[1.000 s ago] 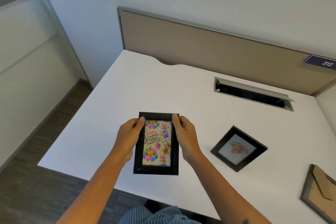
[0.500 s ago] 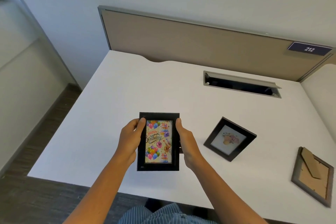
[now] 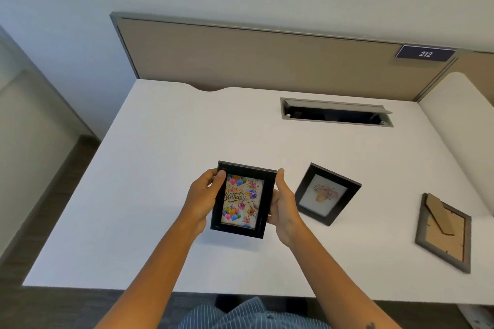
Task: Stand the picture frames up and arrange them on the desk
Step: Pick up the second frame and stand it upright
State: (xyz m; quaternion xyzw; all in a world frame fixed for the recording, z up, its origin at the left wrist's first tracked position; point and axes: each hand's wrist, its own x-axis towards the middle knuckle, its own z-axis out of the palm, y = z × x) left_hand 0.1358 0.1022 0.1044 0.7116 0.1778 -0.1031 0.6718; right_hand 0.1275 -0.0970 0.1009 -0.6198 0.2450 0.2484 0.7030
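A black frame with a colourful birthday picture is held above the white desk, picture side towards me and slightly tilted. My left hand grips its left edge and my right hand its right edge. To the right, a second black frame with a pale picture lies face up on the desk. Further right, a grey frame lies face down, its brown cardboard back and folded stand showing.
A long open cable slot is cut into the desk near the back right. A beige partition with a "212" plate runs along the back edge. Floor drops off at the desk's left and front edges.
Both hands have kept hold of the birthday frame, which has tilted a little clockwise. My view has shifted right and up, so more of the grey frame shows.
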